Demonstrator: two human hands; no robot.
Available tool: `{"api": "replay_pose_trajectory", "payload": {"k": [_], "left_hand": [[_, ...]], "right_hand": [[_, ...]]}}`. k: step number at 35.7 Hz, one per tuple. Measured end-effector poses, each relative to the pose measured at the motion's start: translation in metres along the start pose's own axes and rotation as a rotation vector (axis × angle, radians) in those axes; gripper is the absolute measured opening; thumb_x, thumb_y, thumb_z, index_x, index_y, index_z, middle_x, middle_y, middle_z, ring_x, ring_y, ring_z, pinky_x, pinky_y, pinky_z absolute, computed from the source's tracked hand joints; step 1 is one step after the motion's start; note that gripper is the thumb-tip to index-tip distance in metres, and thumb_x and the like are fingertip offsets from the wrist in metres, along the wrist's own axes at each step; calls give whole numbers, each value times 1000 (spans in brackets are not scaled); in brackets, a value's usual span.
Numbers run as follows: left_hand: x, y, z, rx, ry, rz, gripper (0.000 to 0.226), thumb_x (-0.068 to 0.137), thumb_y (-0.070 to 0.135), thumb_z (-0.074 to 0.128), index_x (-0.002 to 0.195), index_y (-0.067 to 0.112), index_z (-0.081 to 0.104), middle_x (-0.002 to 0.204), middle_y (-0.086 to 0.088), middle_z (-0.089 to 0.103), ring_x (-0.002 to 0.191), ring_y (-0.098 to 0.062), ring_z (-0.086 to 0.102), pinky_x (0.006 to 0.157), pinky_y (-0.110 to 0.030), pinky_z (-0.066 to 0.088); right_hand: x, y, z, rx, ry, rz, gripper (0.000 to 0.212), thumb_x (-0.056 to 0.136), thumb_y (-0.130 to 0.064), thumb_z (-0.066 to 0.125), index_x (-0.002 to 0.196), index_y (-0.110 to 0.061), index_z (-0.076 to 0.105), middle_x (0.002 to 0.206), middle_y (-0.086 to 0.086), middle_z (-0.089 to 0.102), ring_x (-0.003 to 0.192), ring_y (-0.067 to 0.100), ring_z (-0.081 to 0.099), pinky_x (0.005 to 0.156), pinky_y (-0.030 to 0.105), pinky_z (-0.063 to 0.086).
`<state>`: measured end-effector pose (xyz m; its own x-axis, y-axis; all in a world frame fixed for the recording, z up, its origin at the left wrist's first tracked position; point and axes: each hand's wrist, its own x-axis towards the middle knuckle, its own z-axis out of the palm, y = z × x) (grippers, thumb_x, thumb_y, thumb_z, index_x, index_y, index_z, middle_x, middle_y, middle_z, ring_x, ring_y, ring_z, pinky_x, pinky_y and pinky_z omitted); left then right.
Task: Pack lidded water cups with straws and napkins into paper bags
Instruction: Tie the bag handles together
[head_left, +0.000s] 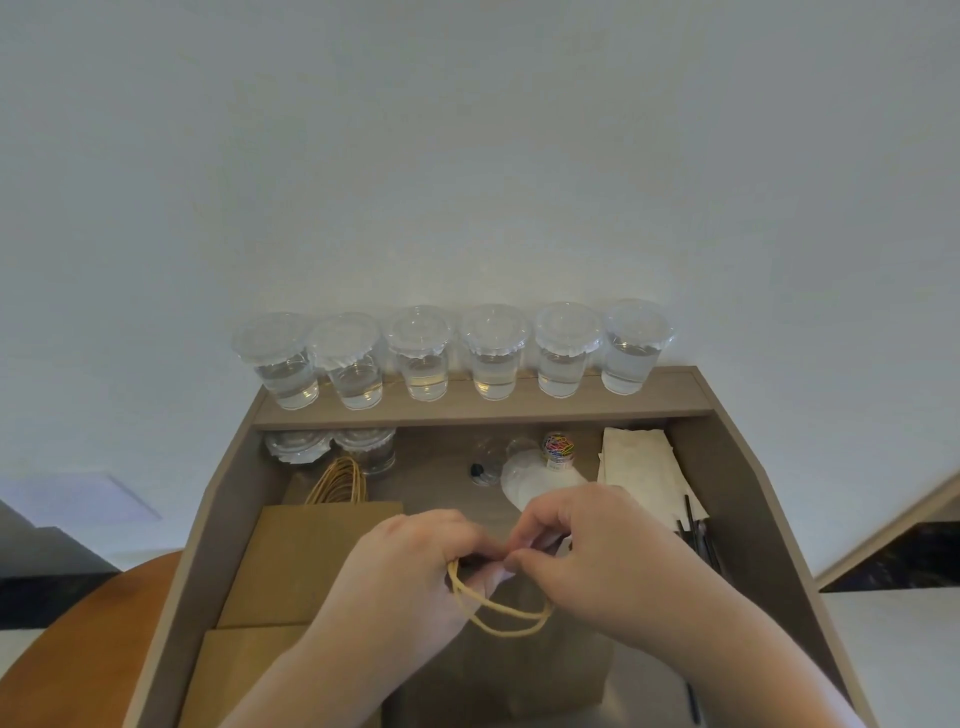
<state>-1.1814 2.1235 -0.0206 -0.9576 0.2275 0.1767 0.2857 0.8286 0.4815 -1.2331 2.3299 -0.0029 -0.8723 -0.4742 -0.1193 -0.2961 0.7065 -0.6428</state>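
Firstly, left of centre, a stack of flat bags lies on the desk. Just right of it, the left hand has its fingers curled through the twine handles, which loop toward the lower edge of the frame. Below them stands the paper bag being packed. Its mouth is hidden beneath the knuckles. The right hand meets the left, thumb and forefinger pinched together at the bag's top. Whether they grip the rim or the twine cannot be told. The lidded cups stand in a left-to-right row on the shelf above both hands, well apart from them. Napkins and straws lie right of the right hand, probably the nearer one for fetching them.
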Motion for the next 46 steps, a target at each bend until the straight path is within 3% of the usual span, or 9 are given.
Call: {"api": "replay_pose_trajectory", "payload": {"k": [6,13,18,23,31,37,41,44,46], "left_hand": [[-1,-3,0,-13,6,11,14,91,53,70,103,47,75,90,27,68,87,4,63,70,-17,51],[-1,-4,4,-16,-15,27,29,91,63,58,102,44,77,88,26,68,87,3,63,70,-10,46],[-2,-7,3,29,-21,19,26,89,63,62,99,42,75,89,26,67,87,2,62,78,-22,52],[-3,-9,1,90,-73,34,28,95,62,58,107,44,75,93,25,68,94,2,60,84,-26,50],[-4,-7,1,91,-64,18,21,98,56,61,112,50,76,96,18,70,96,-6,64,82,-27,50],[-5,-11,4,64,-24,-4,22,96,56,64,106,43,79,94,22,71,94,-2,64,82,-25,51],[-14,-24,1,55,-3,-34,30,89,59,69,116,45,70,105,33,61,101,8,57,90,-16,49],[-26,-40,-2,-38,-48,-97,42,86,58,67,126,57,56,117,37,55,113,13,54,91,-12,49],[-31,-50,-3,-163,-60,-147,42,87,52,73,123,64,55,118,38,60,114,14,57,88,-8,51]], "right_hand": [[-3,0,5,-4,46,-10,5,88,-41,75,90,-42,79,88,-39,69,89,-16,64,65,4,46],[1,2,12,-14,54,3,6,91,-40,75,93,-44,79,80,-32,70,87,-15,63,63,10,46],[0,6,7,-22,39,7,9,91,-39,75,87,-46,79,87,-44,65,88,-17,62,62,7,48],[-3,4,9,-78,-2,29,8,94,-38,73,88,-41,78,81,-27,71,82,-7,67,73,13,56],[0,3,8,-173,-16,35,11,91,-43,71,98,-39,78,85,-23,71,84,-2,67,81,26,62],[7,8,2,-165,-65,-40,24,93,-59,63,97,-41,79,83,-25,71,85,-6,66,78,19,55],[-3,22,-17,61,8,-11,35,100,-67,47,103,-45,74,102,-28,74,99,-7,66,91,26,53],[-24,39,-25,211,-12,-5,23,107,-41,54,117,-52,71,121,-28,71,118,-6,63,101,25,48],[-37,46,-20,177,-29,-27,34,98,-36,60,127,-55,64,130,-28,68,127,-5,59,105,22,43]]}}
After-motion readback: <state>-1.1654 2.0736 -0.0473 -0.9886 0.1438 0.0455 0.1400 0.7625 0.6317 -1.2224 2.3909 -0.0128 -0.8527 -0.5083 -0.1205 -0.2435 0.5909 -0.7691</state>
